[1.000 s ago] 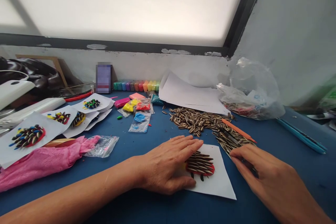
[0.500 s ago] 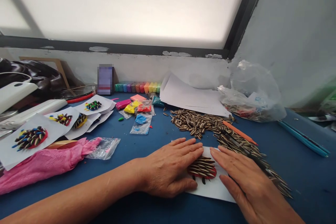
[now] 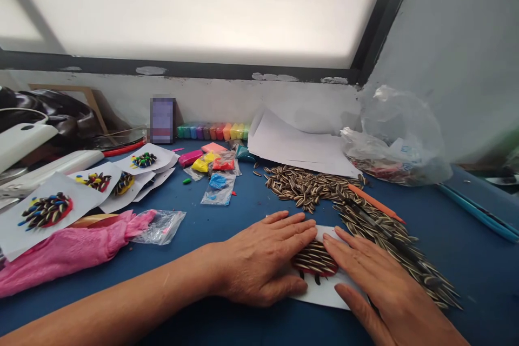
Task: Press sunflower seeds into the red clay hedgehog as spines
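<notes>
Flat on the blue table lies a white sheet of paper [image 3: 320, 298] bearing a red clay shape [image 3: 302, 267] studded with striped sunflower seeds [image 3: 314, 255]. Black marks [image 3: 317, 280] show on the paper below the red edge. My left hand [image 3: 263, 259] lies with fingers stretched out along the left side of the seeded shape, its palm hiding part of the sheet. From the right, my right hand [image 3: 377, 275] touches the shape's edge with extended fingers, thumb apart. Neither hand grips anything.
Loose sunflower seeds [image 3: 300, 186] are heaped behind the hands, with an orange marker [image 3: 377, 203] on them. Clay packets [image 3: 219, 181] and a pink cloth [image 3: 77, 246] lie left. Seeded paper pieces [image 3: 87, 200] overlap there. A plastic bag [image 3: 401, 146] stands back right.
My right hand has shifted slightly left, its fingertips now over the right edge of the seeded shape. My left hand stays nearly in place. The view has moved a little.
</notes>
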A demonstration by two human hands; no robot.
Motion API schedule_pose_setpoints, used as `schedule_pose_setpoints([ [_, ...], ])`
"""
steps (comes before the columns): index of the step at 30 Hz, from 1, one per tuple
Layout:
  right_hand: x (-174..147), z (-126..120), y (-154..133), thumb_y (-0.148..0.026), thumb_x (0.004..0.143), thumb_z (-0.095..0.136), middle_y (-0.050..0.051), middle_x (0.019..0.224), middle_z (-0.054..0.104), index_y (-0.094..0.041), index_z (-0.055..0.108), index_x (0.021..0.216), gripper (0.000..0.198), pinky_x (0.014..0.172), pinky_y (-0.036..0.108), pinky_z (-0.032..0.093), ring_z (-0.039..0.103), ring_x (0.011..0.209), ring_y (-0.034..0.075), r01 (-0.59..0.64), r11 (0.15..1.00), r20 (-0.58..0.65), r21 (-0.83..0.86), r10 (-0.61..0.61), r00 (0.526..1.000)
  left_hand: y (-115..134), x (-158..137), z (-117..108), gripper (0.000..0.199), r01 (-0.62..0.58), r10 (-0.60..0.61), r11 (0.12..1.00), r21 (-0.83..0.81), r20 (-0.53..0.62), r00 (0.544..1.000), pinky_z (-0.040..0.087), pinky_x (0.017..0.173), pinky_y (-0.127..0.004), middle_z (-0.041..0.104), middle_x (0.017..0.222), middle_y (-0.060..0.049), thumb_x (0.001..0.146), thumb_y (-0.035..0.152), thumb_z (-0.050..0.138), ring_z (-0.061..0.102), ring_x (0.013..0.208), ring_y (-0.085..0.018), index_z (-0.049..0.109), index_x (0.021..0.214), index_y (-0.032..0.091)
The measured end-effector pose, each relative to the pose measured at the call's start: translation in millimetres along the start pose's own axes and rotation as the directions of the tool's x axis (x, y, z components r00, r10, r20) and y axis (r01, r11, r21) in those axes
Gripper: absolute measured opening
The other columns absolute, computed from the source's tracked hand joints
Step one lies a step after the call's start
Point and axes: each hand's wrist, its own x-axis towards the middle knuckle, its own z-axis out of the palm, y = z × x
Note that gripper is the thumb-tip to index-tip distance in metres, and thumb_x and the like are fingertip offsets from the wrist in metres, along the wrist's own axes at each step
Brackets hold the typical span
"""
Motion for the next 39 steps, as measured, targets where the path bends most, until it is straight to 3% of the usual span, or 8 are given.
schedule_pose_setpoints([
  [5,-3.1,3.0,2.8,-0.031,0.095,0.047,0.009,0.135,0.061,-0.012,0.060,0.131,0.044,0.095,0.041,0.056,0.059,0.122,0.026,-0.030,0.997,0.006,0.069,0.030,1.000,0.7,0.1,0.0,0.073,-0.001,0.001,1.000,-0.005,0.007,1.000,0.015,0.121,-0.045,0.026,0.157,-0.015,0.091,0.040,0.053,0.019,0.147,-0.026,0.021,0.152,0.013],
  [14,-1.8,-2.1,19.6,-0.030,0.097,0.043,0.010,0.130,0.065,-0.016,0.056,0.132,0.040,0.095,0.046,0.055,0.061,0.119,0.027,-0.213,0.970,-0.087,0.114,0.223,0.971,-0.4,-3.5,-0.2,0.080,0.071,-0.083,0.989,-0.131,-0.093,0.992,0.020,0.120,-0.048,0.024,0.158,-0.016,0.086,0.036,0.062,0.020,0.147,-0.029,0.022,0.152,0.015],
  [19,-5.4,5.1,27.0,-0.029,0.097,0.042,0.009,0.128,0.066,-0.018,0.055,0.130,0.037,0.095,0.047,0.053,0.061,0.118,0.027,-0.245,0.963,-0.063,0.110,0.253,0.965,-2.3,-5.9,-3.7,0.072,0.032,-0.134,0.946,-0.323,-0.300,0.944,0.026,0.118,-0.047,0.038,0.153,-0.006,0.077,0.008,0.048,0.032,0.142,-0.024,0.034,0.146,0.023],
  [23,-8.5,8.9,35.0,-0.030,0.098,0.040,0.010,0.122,0.068,-0.018,0.058,0.125,0.035,0.092,0.051,0.052,0.062,0.114,0.029,-0.266,0.957,-0.101,0.112,0.277,0.955,-3.8,-2.1,-10.7,0.064,0.142,-0.309,0.904,-0.404,-0.385,0.870,0.036,0.113,-0.044,0.054,0.138,-0.004,0.074,0.000,0.039,0.047,0.131,-0.020,0.052,0.132,0.023],
  [26,-8.6,9.3,41.9,-0.030,0.098,0.040,0.012,0.116,0.070,-0.016,0.063,0.118,0.034,0.088,0.051,0.053,0.064,0.111,0.030,-0.274,0.955,-0.121,0.110,0.287,0.950,-12.7,-0.1,-10.9,0.048,0.188,-0.329,0.923,-0.337,-0.434,0.839,0.046,0.104,-0.039,0.061,0.124,-0.007,0.080,-0.001,0.038,0.056,0.117,-0.019,0.060,0.118,0.018],
  [31,-9.4,9.0,50.2,-0.032,0.098,0.039,0.013,0.117,0.069,-0.016,0.064,0.116,0.035,0.085,0.051,0.054,0.065,0.109,0.031,-0.309,0.946,-0.106,0.094,0.318,0.942,-28.7,-1.9,-1.8,0.039,0.171,-0.151,0.985,0.015,-0.399,0.905,0.046,0.102,-0.041,0.058,0.127,-0.012,0.085,0.003,0.043,0.053,0.118,-0.022,0.059,0.119,0.014],
  [39,-11.0,12.0,56.8,-0.036,0.097,0.041,0.012,0.115,0.070,-0.018,0.065,0.109,0.032,0.085,0.047,0.052,0.065,0.104,0.029,-0.375,0.919,-0.098,0.120,0.387,0.917,-28.0,-2.2,1.4,0.035,0.171,-0.117,0.974,0.148,-0.314,0.942,0.047,0.099,-0.042,0.058,0.125,-0.013,0.086,0.004,0.046,0.053,0.116,-0.025,0.061,0.116,0.015],
])
